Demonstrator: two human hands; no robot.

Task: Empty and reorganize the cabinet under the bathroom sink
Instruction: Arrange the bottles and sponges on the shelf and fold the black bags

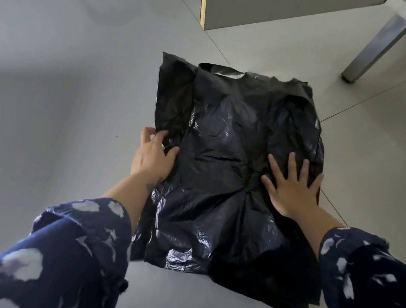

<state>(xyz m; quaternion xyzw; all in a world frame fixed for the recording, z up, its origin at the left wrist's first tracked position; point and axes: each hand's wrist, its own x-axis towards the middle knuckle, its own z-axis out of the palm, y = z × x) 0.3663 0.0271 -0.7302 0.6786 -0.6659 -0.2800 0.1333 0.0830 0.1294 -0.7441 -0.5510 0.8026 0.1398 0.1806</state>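
A stack of black plastic bags (228, 136) lies flat on the grey tiled floor, crinkled and glossy, with a cut-out handle at its far edge. My left hand (150, 155) rests at the stack's left edge, its thumb and fingers pinching a fold of the plastic. My right hand (292, 186) lies flat on the right side of the bags, fingers spread, pressing down. Both forearms wear dark blue sleeves with white marks.
A grey cabinet door panel (270, 4) with a pale wood edge stands open at the top centre. A metal leg (375, 50) slants down to the floor at the upper right. Bare floor tiles (63, 82) stretch to the left.
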